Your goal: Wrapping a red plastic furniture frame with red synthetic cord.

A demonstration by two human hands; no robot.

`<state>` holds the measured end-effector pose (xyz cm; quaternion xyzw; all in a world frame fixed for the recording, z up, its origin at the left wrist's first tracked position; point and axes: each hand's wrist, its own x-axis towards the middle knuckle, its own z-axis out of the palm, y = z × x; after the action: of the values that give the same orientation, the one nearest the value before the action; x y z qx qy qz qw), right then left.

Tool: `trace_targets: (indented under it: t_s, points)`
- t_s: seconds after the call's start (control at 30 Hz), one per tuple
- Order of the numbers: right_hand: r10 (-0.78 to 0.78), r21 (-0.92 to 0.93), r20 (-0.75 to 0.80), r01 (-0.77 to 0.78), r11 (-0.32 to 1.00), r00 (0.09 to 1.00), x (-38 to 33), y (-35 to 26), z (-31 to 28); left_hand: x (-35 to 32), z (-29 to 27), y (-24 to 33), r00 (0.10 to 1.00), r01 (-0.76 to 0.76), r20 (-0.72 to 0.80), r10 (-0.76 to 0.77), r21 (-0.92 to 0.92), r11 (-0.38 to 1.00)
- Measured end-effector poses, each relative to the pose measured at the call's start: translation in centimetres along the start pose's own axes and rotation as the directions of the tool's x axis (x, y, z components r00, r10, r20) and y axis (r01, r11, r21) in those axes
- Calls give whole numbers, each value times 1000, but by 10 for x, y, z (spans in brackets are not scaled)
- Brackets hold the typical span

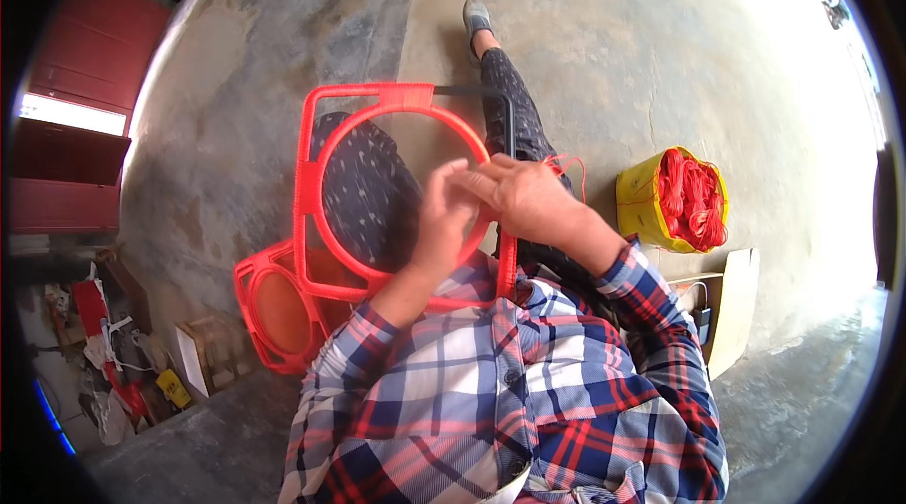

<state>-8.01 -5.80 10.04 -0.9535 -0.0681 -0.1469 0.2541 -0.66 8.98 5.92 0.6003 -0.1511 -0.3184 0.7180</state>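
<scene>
A square frame with rounded corners lies over my lap, a ring fixed inside it. Red cord is wound tightly round most of both; bare black bar shows at the upper right corner. At the ring's right side my two hands meet. My right hand is closed at the frame's right bar, and a loose loop of red cord trails beside it. My left hand reaches across the ring with its fingers bent together against the right hand's fingertips; it is slightly blurred, and what it pinches is hidden.
Right of my leg stands a yellow container full of red cord bundles. A second red-wrapped frame is at my left hip. Nearby are a wooden board at right and clutter at left, on a concrete floor.
</scene>
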Motion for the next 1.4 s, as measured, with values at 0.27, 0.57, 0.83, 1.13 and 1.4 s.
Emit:
trace_targets:
  t_s: [0.27, 0.57, 0.83, 1.13, 1.4]
  points:
    - [295, 166, -474, -245, 955, 829, -54, 33, -5, 2, -19, -7, 928, 373, 54, -369, -99, 922]
    - [379, 300, 39, -373, 878, 924, -59, 24, 23, 5, -4, 10, 882, 463, 243, -404, -283, 840]
    - [430, 712, -179, -185, 677, 885, -82, 32, -13, 9, -7, 12, 864, 486, 248, -438, -182, 855]
    - [798, 906, -329, 406, 116, 504, -209, 39, -141, 4, -9, 17, 868, 485, 244, -432, -232, 843]
    - [784, 952, 170, -304, 25, 597, -108, 25, -26, 2, -12, 11, 866, 458, 271, -420, -96, 883]
